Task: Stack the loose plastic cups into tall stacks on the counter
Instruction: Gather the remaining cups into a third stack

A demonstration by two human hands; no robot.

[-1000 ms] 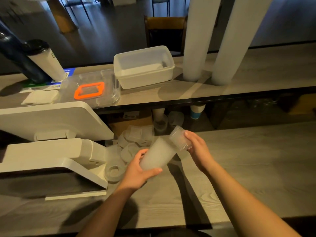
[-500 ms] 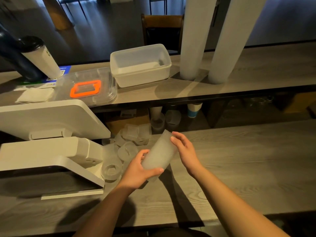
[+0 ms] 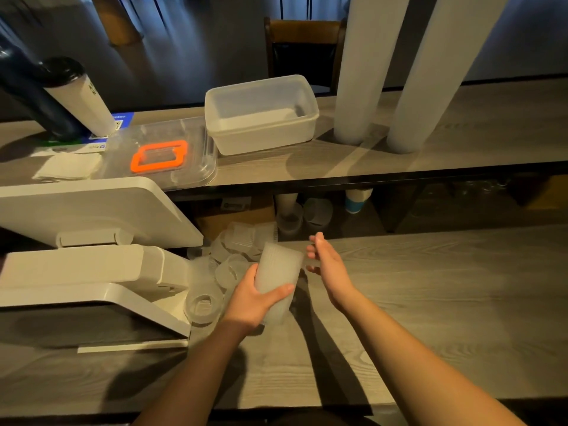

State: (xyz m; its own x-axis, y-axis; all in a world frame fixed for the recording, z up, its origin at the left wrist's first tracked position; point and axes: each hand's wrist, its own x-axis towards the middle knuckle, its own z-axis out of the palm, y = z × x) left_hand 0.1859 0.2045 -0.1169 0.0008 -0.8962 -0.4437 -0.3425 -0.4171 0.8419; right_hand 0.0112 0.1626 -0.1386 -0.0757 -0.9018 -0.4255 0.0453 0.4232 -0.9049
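Observation:
My left hand (image 3: pixel 256 298) grips a short stack of frosted plastic cups (image 3: pixel 279 272), tilted with its top end pointing up and away. My right hand (image 3: pixel 327 265) hovers just right of the stack's top end, fingers spread, holding nothing. Several loose frosted cups (image 3: pixel 233 247) lie in a heap on the lower counter (image 3: pixel 430 287) just left of and behind the stack; one cup (image 3: pixel 203 305) lies on its side nearest me. Two tall white cup stacks (image 3: pixel 365 72) (image 3: pixel 430 81) stand on the upper counter, their tops out of view.
A white point-of-sale terminal (image 3: pixel 89 241) fills the left. On the upper counter (image 3: pixel 476 130) sit a white plastic tub (image 3: pixel 261 115), a clear lid with an orange frame (image 3: pixel 159 155), napkins (image 3: pixel 67 166) and a black-lidded tumbler (image 3: pixel 76 93). More cups (image 3: pixel 356 199) stand under the shelf.
My right hand pushed a single cup down onto the held stack, then let go and drew back slightly to the right. The stack has tilted more upright.

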